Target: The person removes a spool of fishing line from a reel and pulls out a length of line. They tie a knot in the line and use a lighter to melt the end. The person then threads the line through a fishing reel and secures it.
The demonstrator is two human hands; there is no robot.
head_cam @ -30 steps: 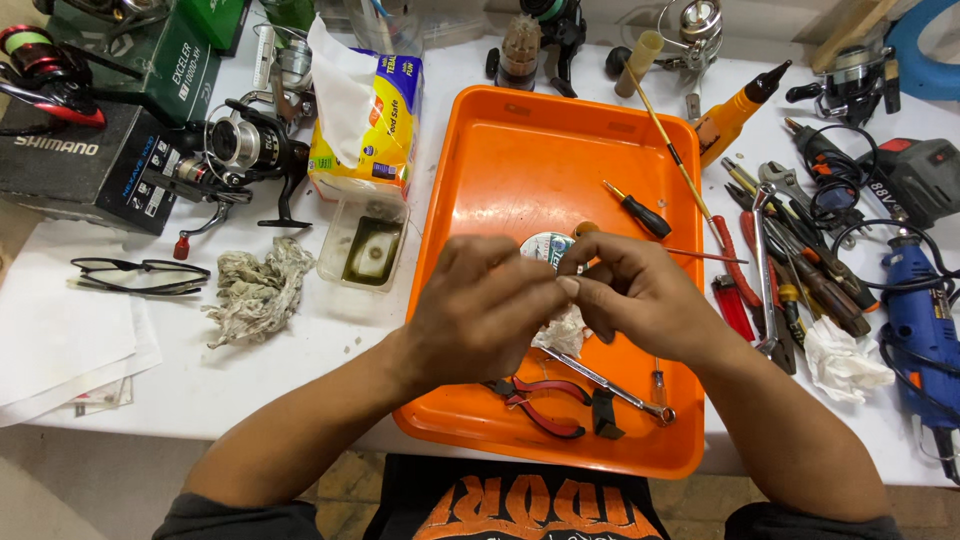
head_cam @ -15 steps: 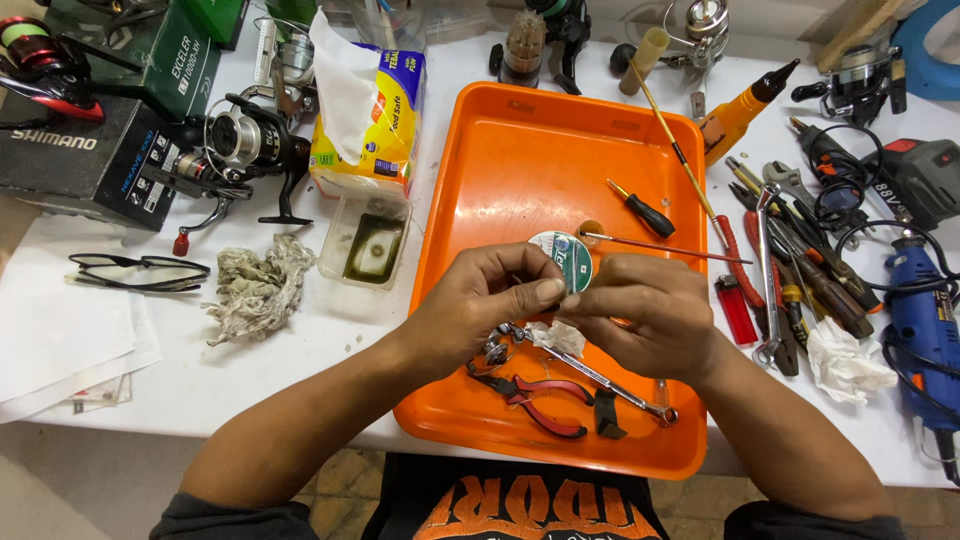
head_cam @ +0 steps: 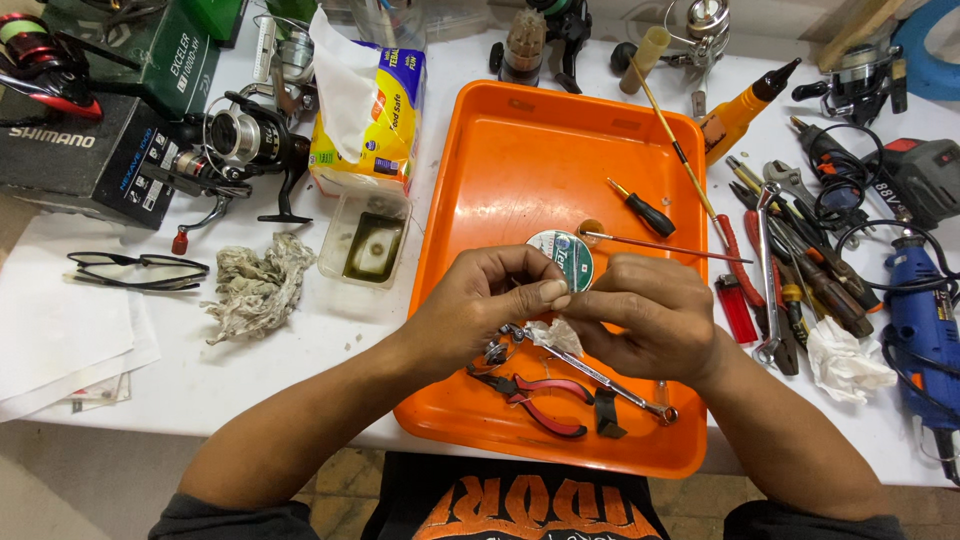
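Wiping a small metal part with a bit of tissue, the left hand and right hand pinch it over the orange tray, needing gentle rubbing.

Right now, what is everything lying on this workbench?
tray: one, orange, centre of white table
pliers: one, red handles, tray front
round tin: one, green and white, in tray behind the hands
screwdriver: one, black handle, in tray
tissue box: one, yellow, left of tray
fishing reel: one, black, far left
glasses: one, black, left
rag: one, grey, left
lighter: one, red, right of tray
rotary tool: one, blue, far right
left hand: pinching small white wad
right hand: holding same wad
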